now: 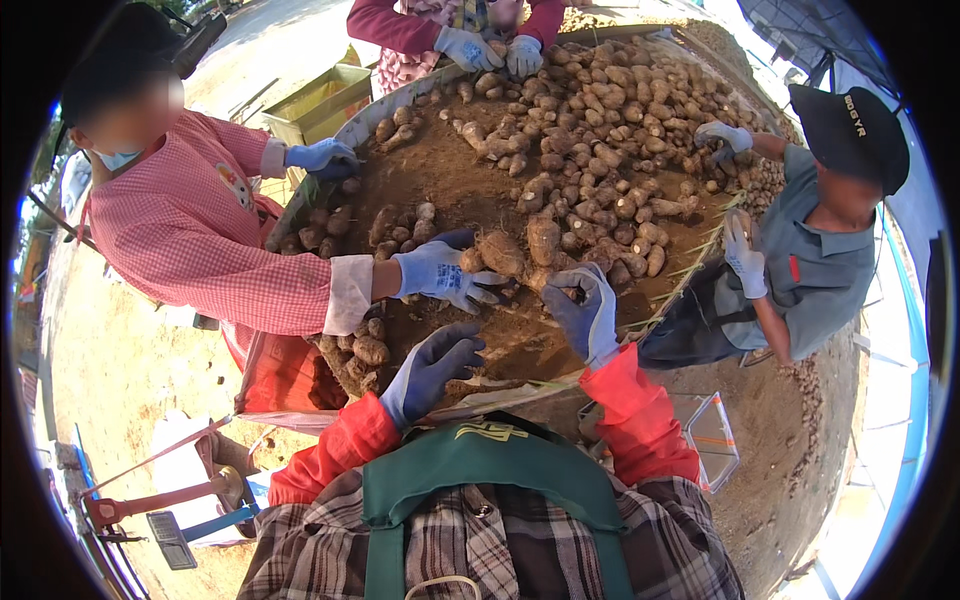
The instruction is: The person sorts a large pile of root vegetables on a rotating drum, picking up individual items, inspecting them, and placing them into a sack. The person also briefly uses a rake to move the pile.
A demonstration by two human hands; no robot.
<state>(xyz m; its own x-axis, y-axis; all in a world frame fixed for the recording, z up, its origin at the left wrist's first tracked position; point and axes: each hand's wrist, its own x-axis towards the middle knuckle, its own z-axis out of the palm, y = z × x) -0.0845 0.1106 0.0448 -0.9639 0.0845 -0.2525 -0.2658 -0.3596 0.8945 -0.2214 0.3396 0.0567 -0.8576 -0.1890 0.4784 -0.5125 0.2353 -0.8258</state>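
My left hand (435, 371), in a white glove with a blue-grey coated palm, is over the near edge of the soil-covered table (517, 337), fingers loosely curved and nothing in them. In a matching glove, my right hand (585, 311) curls its fingers at the near end of a clump of taro-like corms (543, 240); whether it grips the clump is hidden. A large hairy corm (501, 253) lies just left of that clump. Close above my left hand, a co-worker's spread gloved hand (442, 274) reaches in beside the large corm.
A big heap of corms (600, 112) covers the far right of the table. Co-workers stand at the left, far side and right. A red sack (281, 375) hangs at the near left, by a small corm pile (367, 349). A platform scale (172, 540) stands lower left, a crate (712, 442) lower right.
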